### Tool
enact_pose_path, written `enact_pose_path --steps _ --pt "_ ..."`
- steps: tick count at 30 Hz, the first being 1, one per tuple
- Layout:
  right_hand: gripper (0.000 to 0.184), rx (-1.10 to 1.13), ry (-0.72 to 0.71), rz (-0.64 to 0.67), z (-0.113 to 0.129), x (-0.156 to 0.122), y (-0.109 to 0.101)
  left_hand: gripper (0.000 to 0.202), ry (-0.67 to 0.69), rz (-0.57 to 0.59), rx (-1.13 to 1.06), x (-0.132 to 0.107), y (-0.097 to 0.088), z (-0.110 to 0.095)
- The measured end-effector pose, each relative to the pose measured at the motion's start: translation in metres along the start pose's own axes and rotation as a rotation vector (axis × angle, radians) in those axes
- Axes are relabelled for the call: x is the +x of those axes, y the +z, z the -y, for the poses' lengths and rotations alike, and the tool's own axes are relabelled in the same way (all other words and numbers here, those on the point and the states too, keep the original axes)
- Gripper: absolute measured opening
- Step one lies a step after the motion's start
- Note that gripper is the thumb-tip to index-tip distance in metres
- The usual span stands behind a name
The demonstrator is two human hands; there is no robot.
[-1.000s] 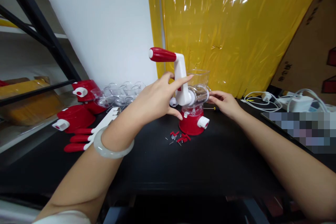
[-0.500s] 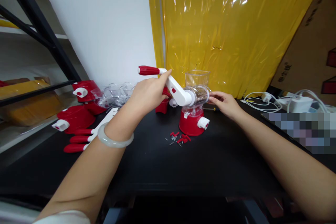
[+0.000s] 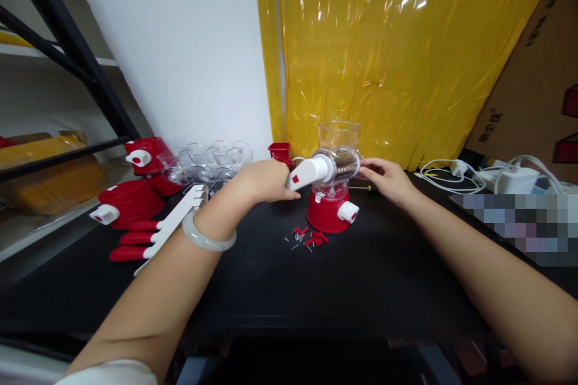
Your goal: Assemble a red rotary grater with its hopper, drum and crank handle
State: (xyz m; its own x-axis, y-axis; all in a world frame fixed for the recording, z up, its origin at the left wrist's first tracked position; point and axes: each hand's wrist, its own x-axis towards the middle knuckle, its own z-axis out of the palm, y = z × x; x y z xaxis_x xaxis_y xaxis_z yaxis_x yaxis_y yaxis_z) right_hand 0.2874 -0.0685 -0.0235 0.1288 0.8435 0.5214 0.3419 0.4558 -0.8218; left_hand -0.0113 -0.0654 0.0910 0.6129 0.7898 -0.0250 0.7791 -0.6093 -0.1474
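A rotary grater with a red base (image 3: 328,214), a clear hopper (image 3: 339,134) and a metal drum (image 3: 345,163) stands on the black table. My left hand (image 3: 272,180) is closed round the end of its white crank (image 3: 308,173), which tilts down to the left; the red grip is hidden behind the hand and wrist. At the drum's right end, my right hand (image 3: 383,176) pinches the rim with thumb and fingers. Small red parts (image 3: 318,239) and several screws (image 3: 298,236) lie before the base.
On the left are red bases (image 3: 130,203), clear plastic housings (image 3: 212,159) and white cranks with red handles (image 3: 169,222). A red pusher-like part (image 3: 280,152) stands behind the left hand. A screwdriver (image 3: 365,188), white cables (image 3: 445,171) and a charger (image 3: 519,179) are to the right.
My left hand has swung the crank downward, from pointing up-left to pointing down-left. The right hand stays at the drum's end, and the base has barely moved.
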Motion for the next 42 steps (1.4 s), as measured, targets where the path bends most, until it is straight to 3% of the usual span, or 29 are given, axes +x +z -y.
enact_pose_path --steps 7,12,17,23,30,34,37,39,42 --pt "0.031 -0.016 -0.01 0.001 0.001 -0.001 -0.001 0.048 0.367 0.355 -0.333 -0.003 0.002 -0.006" --pt "0.032 -0.017 -0.009 -0.001 0.0 0.0 -0.001 0.052 0.515 0.407 -0.416 -0.012 -0.004 -0.012" --pt "0.034 -0.008 -0.015 -0.002 0.0 0.0 -0.001 0.051 0.516 0.239 -0.386 -0.026 -0.009 -0.024" --pt "0.035 -0.04 -0.042 -0.003 0.003 0.0 0.0 0.074 0.485 -0.078 -0.333 -0.046 -0.02 -0.036" --pt "0.034 -0.026 -0.018 -0.007 -0.001 0.0 0.0 0.087 0.241 -0.401 -0.168 -0.039 -0.017 -0.027" --pt "0.035 -0.013 -0.012 -0.008 -0.001 0.0 -0.001 0.102 0.096 -0.46 -0.076 -0.031 -0.012 -0.012" --pt "0.036 0.005 -0.006 -0.017 -0.001 0.0 0.0 0.102 0.007 -0.363 -0.028 -0.024 -0.008 -0.002" --pt "0.035 0.012 -0.001 -0.018 0.0 0.0 0.0 0.086 -0.01 -0.207 -0.025 -0.018 -0.006 0.002" --pt "0.034 0.016 0.009 -0.012 0.002 -0.001 0.0 0.057 0.129 0.034 -0.106 -0.007 -0.001 0.002"
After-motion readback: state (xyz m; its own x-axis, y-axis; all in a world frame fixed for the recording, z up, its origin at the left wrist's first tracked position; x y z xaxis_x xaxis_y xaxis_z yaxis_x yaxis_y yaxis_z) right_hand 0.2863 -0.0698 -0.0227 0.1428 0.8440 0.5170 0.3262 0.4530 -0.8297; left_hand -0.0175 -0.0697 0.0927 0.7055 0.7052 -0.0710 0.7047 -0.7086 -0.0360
